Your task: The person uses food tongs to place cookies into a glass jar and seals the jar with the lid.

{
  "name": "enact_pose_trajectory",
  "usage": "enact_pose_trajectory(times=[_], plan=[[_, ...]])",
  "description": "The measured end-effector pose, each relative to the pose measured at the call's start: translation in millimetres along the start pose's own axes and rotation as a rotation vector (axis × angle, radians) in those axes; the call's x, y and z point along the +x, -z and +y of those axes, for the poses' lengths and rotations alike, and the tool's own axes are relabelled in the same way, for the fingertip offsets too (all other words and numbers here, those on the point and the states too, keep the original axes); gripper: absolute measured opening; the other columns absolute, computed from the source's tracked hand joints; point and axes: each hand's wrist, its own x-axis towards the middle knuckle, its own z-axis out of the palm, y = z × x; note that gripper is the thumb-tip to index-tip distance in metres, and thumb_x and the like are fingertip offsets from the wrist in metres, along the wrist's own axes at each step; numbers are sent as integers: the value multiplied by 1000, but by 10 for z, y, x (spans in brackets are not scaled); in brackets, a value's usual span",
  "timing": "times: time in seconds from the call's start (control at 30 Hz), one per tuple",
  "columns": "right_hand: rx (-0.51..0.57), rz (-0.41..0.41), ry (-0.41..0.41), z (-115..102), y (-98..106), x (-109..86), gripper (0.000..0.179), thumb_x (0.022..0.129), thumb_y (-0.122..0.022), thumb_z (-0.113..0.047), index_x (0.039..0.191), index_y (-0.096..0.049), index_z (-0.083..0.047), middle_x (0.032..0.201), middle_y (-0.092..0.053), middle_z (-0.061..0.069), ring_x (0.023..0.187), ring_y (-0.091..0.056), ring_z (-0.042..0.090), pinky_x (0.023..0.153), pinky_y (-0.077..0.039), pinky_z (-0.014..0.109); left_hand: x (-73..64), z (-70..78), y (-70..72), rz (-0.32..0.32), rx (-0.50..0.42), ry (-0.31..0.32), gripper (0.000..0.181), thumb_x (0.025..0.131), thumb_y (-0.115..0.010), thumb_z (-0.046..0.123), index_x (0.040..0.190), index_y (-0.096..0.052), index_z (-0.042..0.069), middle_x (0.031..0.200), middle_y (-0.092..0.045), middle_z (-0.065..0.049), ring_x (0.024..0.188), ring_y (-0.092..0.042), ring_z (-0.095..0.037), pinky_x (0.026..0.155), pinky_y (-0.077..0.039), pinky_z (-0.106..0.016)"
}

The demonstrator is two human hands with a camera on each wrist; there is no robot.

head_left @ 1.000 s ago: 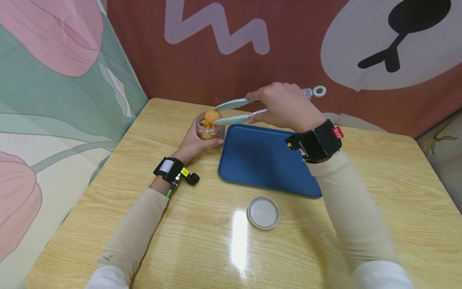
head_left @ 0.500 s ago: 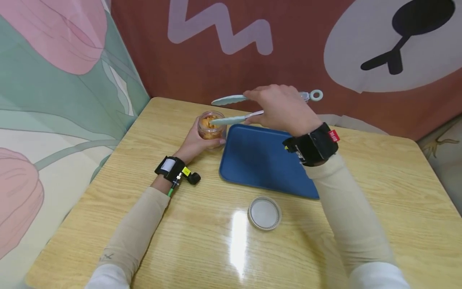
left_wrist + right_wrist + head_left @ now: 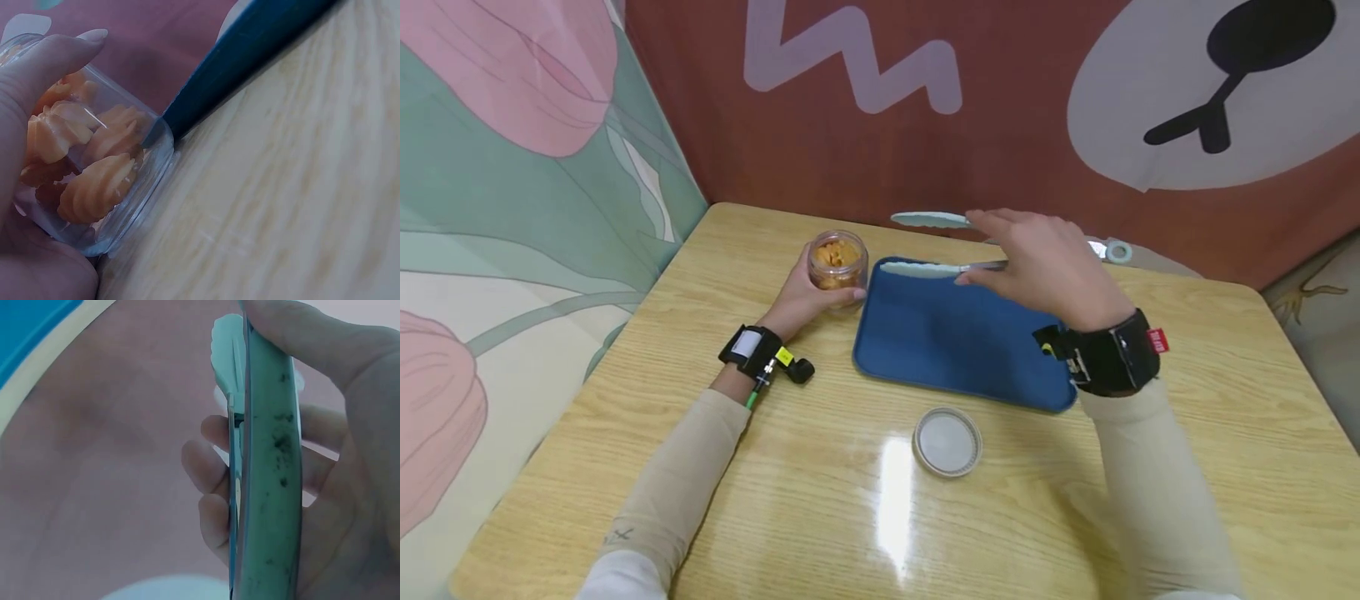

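A clear jar (image 3: 838, 268) of piped swirl cookies (image 3: 97, 187) stands at the back left of the table. My left hand (image 3: 801, 296) grips it around the side, the thumb across its front. In the right wrist view, light green tongs (image 3: 272, 462) lie between the thumb and fingers of my right hand (image 3: 1052, 262). Their two arms are spread apart, with nothing between the tips, above the far left part of a blue tray (image 3: 955, 350). The jar's mouth is uncovered and cookies fill much of it.
A round lid (image 3: 948, 442) lies on the wooden table (image 3: 805, 467), in front of the tray. The tray's left edge is close beside the jar. A printed wall covering (image 3: 820, 158) rises behind the table.
The tongs let a swirl cookie go at the jar and spread apart. My right hand has then drawn them right, away from the jar and over the tray. The left hand stays on the jar.
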Motion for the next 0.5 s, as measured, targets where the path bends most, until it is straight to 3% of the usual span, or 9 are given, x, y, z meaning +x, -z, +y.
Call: enact_pose_trajectory(times=[0.13,0.27,0.5], plan=[[22,-2,-70,191,-9,-317,86,76,-62,-65,138,-45,-9,119,-61,17,66,-60,18,50,-49,37,2,22,-11,0,4,8,94,70,-84,16,143,-26,23,137,-42,-12,121,-40,-15,103,-33,-43],[47,11,-145,362,-5,-611,92,74,-59,-69,140,-42,-6,121,-58,22,73,-62,26,56,-54,45,5,35,-15,3,10,14,96,70,-84,17,144,-25,23,137,-42,-14,121,-40,-15,102,-33,-44],[112,70,-167,677,-32,-979,85,74,-77,-44,142,-38,-9,114,-57,18,74,-57,29,55,-50,47,-5,15,-27,5,-7,24,95,70,-84,15,144,-25,24,136,-42,-9,122,-40,-15,103,-32,-43]])
